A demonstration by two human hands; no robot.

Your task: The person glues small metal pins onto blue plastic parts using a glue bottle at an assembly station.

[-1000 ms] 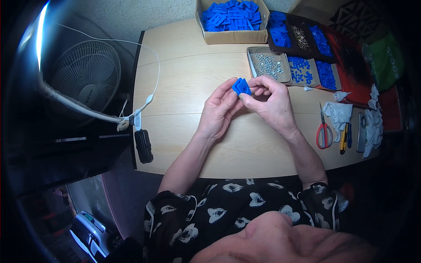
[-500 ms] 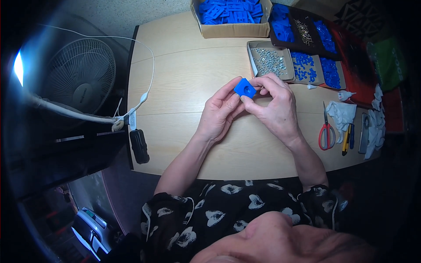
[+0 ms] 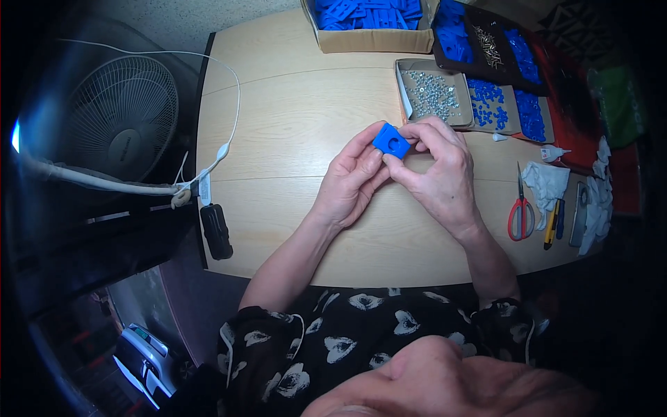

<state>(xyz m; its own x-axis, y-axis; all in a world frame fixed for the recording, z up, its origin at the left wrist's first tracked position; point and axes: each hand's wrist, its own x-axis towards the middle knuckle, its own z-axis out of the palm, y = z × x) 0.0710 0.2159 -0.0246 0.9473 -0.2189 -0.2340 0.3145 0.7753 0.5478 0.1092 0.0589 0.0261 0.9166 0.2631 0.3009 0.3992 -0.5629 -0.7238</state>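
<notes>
Now both hands pinch the small blue square plastic block (image 3: 390,140) above mid-table: left hand (image 3: 349,182) steadies its near side, right hand (image 3: 438,175) grips the far edge, round opening facing up for inspection.

My table (image 3: 292,125) is evenly, brightly lit; the edges fall into dark, curved fisheye vignette. A glare spot flares far left. My chin blurs near.
</notes>
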